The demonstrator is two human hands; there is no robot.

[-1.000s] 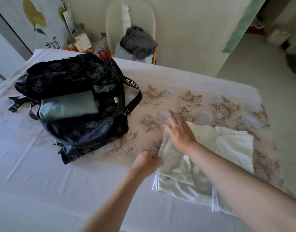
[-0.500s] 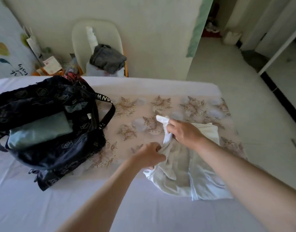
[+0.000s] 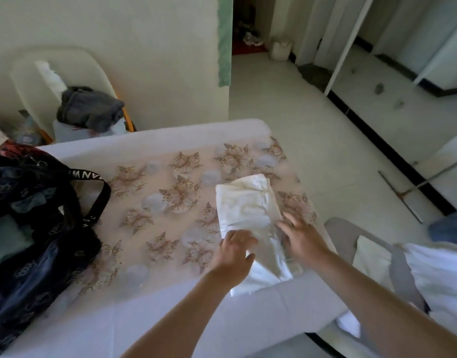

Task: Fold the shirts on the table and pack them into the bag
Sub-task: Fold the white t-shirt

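A white shirt (image 3: pixel 245 208), folded into a long strip, lies near the table's (image 3: pixel 150 140) right edge, its long axis running from the near edge toward the far edge. The left hand (image 3: pixel 234 251) rests on its near left side, fingers curled; whether they pinch cloth cannot be told. The right hand (image 3: pixel 303 241), fingers spread, touches its right side. The black bag (image 3: pixel 41 254) sits well apart at the left edge, nearer the left hand, partly cut off.

Grey garment (image 3: pixel 89 109) on cream chair (image 3: pixel 67 63), white container (image 3: pixel 281 49) near doorway; green strip (image 3: pixel 224 40) on wall
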